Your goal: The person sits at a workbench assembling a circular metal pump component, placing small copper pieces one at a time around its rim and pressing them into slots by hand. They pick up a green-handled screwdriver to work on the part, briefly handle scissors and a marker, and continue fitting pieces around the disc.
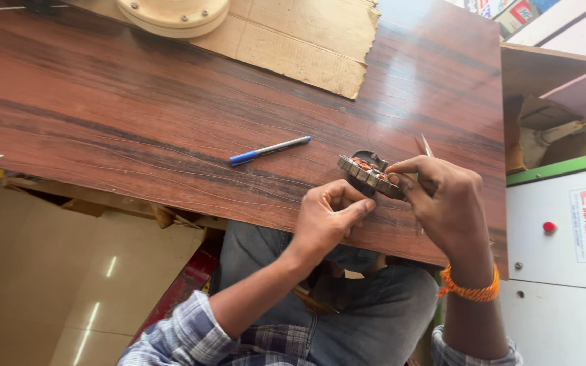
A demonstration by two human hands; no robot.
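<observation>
While stator ring (369,174) tilts above wooden table (137,115), right hand (445,203) pinches its rim for steadiness; left hand (327,217), fingers curled, thumb pressing underneath; blue pen (269,150) lies apart.

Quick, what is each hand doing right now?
Left hand: closed, fingers gripping the round metal stator with copper windings.
Right hand: closed on the same stator, a thin tool alongside.

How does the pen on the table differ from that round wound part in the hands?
The blue-capped pen is slim and straight; the wound stator ring is round, metal-toothed, with copper coils. The pen lies flat, untouched; the ring is tilted, gripped by left hand and right hand. Both sit over the wooden table.
</observation>
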